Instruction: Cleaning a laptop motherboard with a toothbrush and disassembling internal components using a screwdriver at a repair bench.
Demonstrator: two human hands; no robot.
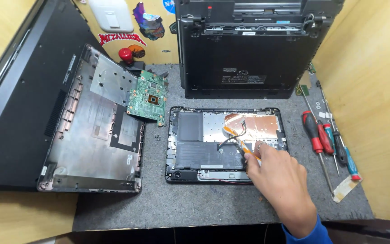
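Pinched in the right hand (281, 180) is a slim orange-tipped tool (248, 149), working inside the opened laptop base (182, 140) lying flat on the grey mat (181, 203); left hand out of view. Loose grey cables (233, 135) arch just past the fingertips, so a slip could snag or tear them. Beyond, copper foil (258, 124); screwdrivers (321, 138) lie right, green circuit board (149, 97) left.

Right hand (278, 180) on opened laptop (226, 144)
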